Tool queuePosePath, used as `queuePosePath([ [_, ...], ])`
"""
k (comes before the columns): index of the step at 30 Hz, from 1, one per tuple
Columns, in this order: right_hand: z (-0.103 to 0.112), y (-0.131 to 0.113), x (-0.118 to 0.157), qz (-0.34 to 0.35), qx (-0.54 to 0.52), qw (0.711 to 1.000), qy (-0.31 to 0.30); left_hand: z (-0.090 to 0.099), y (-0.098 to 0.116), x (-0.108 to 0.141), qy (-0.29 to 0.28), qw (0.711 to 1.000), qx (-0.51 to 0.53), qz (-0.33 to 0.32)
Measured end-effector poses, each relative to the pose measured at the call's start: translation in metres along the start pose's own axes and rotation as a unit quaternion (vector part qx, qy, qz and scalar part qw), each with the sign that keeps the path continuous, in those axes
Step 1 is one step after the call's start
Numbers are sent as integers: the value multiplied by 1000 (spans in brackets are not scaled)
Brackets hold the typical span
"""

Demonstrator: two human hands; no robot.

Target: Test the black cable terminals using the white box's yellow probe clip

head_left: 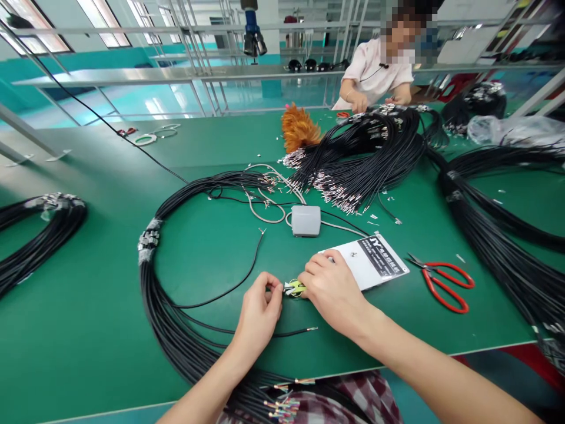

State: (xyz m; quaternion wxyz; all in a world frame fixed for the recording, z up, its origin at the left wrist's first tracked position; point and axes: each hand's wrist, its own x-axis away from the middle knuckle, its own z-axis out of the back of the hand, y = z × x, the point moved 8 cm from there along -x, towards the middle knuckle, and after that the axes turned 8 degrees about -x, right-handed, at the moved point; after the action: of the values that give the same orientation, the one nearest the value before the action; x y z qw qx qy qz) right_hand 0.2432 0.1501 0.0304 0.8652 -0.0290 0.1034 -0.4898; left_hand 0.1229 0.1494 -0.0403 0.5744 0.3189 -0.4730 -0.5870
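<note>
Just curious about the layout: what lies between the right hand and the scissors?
Between the right hand and scissors, the head view shows the white panel, then a strip of green table.

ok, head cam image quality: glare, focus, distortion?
Head view: windows at upper left nearly blown out, bright reflections on the glossy floor; left hand and right hand reasonably sharp; white plate's big "JY" readable, its small print not; background softer at upper right; leaning uprights suggest wide-angle stretch.
</note>
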Motion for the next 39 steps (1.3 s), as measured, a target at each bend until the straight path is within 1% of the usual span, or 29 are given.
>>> queuePosePath([
  [5, -2, -1, -2, -10, -8, 1000, 9, -2, -3, -1, -9, 1000, 2, 0],
  [8, 9, -2, 4, -5, -32, 999, 33, -3, -2, 0, -15, 1000, 10, 3],
  [9, 15, 0, 9, -4, -50, 997, 53, -3, -2, 0, -18, 1000, 14, 5],
  [11, 32, 9, 27, -14, -95, 989, 114, -3, -2, 0, -20, 999, 24, 8],
  [14, 53, 31, 68, -63, -137, 958, 243, -3, -2, 0, -21, 999, 39, 11],
  [15, 56, 36, 83, -77, -143, 944, 288, -3, -2, 0, -20, 999, 43, 12],
  [16, 56, 39, 96, -87, -151, 931, 320, -2, -3, 0, -20, 999, 46, 12],
  [17, 53, 39, 106, -89, -149, 926, 336, -2, -3, -1, -20, 999, 48, 12],
  [19, 41, 34, 114, -83, -127, 931, 333, -2, -3, -1, -20, 999, 49, 12],
  [22, 29, 27, 115, -83, -74, 932, 343, -2, -3, -1, -16, 999, 41, 15],
  [26, 26, 28, 115, -84, -37, 922, 377, 4, -5, 3, -2, 999, 26, 26],
  [30, 25, 33, 118, -82, -42, 919, 382, 19, -5, 6, 21, 999, 24, 35],
  [32, 27, 32, 120, -78, -66, 917, 385, 24, 1, 10, 17, 999, 31, 37],
  [35, 31, 22, 119, -64, -133, 911, 385, 26, 17, 20, -12, 995, 92, 31],
  [37, 32, 9, 113, -49, -203, 907, 365, 24, 27, 29, -39, 989, 143, 29],
  [39, 28, -2, 103, -53, -289, 899, 326, 21, 34, 37, -65, 982, 172, 35],
])
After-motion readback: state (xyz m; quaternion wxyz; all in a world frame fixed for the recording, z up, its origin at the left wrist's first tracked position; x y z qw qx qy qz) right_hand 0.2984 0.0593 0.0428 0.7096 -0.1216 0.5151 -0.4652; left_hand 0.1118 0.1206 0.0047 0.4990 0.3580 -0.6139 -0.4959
